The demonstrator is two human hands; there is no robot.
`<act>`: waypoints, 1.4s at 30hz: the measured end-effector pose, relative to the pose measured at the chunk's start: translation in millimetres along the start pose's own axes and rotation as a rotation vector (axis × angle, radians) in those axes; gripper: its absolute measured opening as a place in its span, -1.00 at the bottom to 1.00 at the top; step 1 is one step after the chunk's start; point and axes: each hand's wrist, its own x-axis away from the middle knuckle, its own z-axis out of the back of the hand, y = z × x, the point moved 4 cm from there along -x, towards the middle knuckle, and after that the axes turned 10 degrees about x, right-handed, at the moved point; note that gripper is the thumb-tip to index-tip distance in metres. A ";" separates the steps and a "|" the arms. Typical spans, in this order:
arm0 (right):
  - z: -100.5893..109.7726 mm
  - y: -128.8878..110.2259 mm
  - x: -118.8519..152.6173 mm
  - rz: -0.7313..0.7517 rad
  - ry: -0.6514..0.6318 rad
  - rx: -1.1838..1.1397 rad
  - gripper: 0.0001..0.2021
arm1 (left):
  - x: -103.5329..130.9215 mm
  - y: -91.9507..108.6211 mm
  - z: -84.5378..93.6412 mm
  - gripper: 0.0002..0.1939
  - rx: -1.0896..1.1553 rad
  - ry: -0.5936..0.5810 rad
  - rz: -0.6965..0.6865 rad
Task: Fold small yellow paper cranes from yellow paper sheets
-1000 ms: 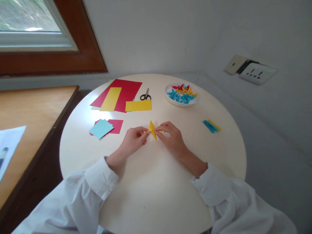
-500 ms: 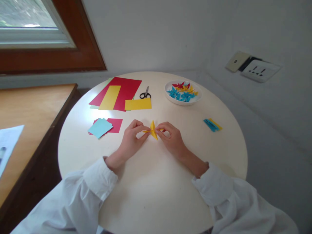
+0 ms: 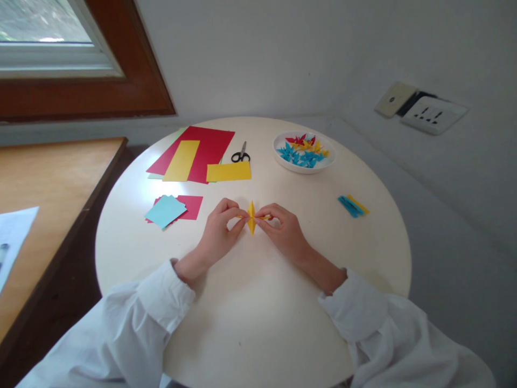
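Observation:
A small yellow folded paper crane (image 3: 252, 210) is pinched between both my hands above the middle of the round table. My left hand (image 3: 221, 229) grips its left side between thumb and fingertips. On the opposite side, my right hand (image 3: 286, 229) pinches the right part in the same way. Two pointed yellow flaps stick out, one away from me and one toward me. The fingertips cover parts of the folded paper near its centre.
A white dish (image 3: 278, 161) holds several red, yellow and blue folded cranes. Scissors (image 3: 241, 155) lie beside yellow paper (image 3: 229, 172) and red sheets (image 3: 208, 143). Light blue squares (image 3: 166, 212) rest at left, folded blue strips (image 3: 349, 206) at right. A wooden desk (image 3: 60, 172) stands left.
The yellow crane has turned slightly, so its far and near flaps now line up straighter. My right fingertips have shifted a little left, closer to the left ones.

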 end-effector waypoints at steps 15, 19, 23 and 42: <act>-2.4 -0.8 0.2 0.057 -0.032 0.067 -0.93 | 1.1 -0.4 -3.3 -0.92 0.049 -0.018 0.022; -2.6 -1.0 0.5 0.040 -0.038 0.063 -0.93 | 1.2 0.4 -3.0 -0.92 0.048 -0.011 0.001; -2.6 -1.8 0.8 0.045 -0.043 0.062 -0.93 | 1.3 1.1 -2.3 -0.91 0.050 -0.004 -0.005; -4.7 -2.3 1.5 0.048 -0.077 0.062 -0.92 | 2.0 0.8 -5.1 -0.92 0.047 -0.024 0.026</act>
